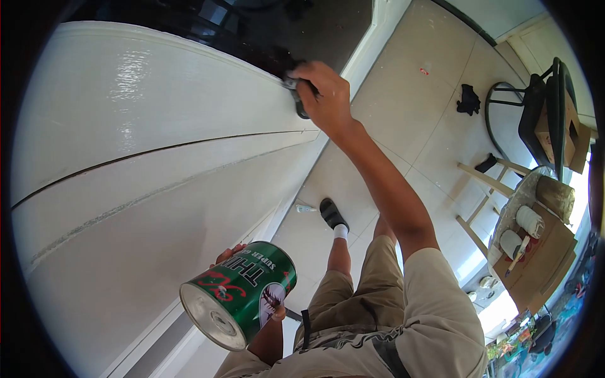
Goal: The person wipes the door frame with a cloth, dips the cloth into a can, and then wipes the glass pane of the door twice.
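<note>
A green tin (252,283) with red, white and black lettering is in my left hand (275,313), tilted, its pale metal end toward the lower left. Fingers show on both its upper and lower edges. Up by the edge of a white panel (208,88), my right hand (324,94) is closed around a small dark object (301,107), blurred and partly hidden by the fingers. That object touches or nearly touches the panel's edge beside a dark glossy surface (265,31). Wet-looking shine shows on the panel's left part.
At the right stands a round-topped stool (488,179) holding cardboard (535,271), white rolls (529,222) and a brush (518,255). Behind it is a black chair (535,113) with a box. A black cloth (468,100) and a small tube (305,208) lie on the tiled floor.
</note>
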The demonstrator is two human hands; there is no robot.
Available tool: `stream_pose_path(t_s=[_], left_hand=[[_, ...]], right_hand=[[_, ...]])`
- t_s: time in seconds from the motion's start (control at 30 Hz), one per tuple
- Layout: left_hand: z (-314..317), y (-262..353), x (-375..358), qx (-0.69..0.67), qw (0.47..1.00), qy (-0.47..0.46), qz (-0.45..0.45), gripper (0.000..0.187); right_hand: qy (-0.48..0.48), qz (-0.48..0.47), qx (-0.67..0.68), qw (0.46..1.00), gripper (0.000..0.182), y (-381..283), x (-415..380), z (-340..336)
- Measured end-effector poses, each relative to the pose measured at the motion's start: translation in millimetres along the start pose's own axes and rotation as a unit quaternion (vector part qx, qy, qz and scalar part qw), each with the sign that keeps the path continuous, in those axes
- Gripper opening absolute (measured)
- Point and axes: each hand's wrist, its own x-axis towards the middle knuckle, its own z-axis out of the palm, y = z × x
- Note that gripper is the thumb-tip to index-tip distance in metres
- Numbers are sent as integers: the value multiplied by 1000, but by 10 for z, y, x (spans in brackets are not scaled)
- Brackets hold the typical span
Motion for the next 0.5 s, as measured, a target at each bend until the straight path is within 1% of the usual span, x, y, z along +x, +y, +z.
stream_pose_path(t_s=[0.03,0.1,0.13,0.17,0.2,0.27,0.3,0.37,0.4,0.47,0.5], left_hand=[[44,-22,-6,-27,999,15,13,142],[61,53,-6,-31,999,11,-2,142],[89,35,35,-38,999,12,-3,142],[68,17,48,-42,999,5,13,142],[52,59,49,-41,999,4,10,142],[53,83,89,-71,997,-31,-7,142],[28,51,69,-70,997,-29,-5,142],[-9,-5,-38,-41,999,-2,2,141],[-4,-13,-87,-42,999,-4,-1,141],[38,21,-165,36,990,112,-80,141],[32,-71,-70,23,999,11,24,141]], right_hand=[[-2,-33,3,999,24,-226,244,-7],[-2,-10,9,1000,24,-222,169,-18],[0,-2,19,1000,24,-176,187,7],[5,30,14,999,25,-38,15,21],[4,33,14,999,25,148,-240,18],[32,229,11,973,25,479,-532,48],[31,228,13,973,25,429,-463,62],[29,186,1,982,23,291,-337,31],[29,189,-1,982,23,139,-172,14],[21,118,29,992,22,-168,128,18],[35,117,50,991,21,-138,117,34]])
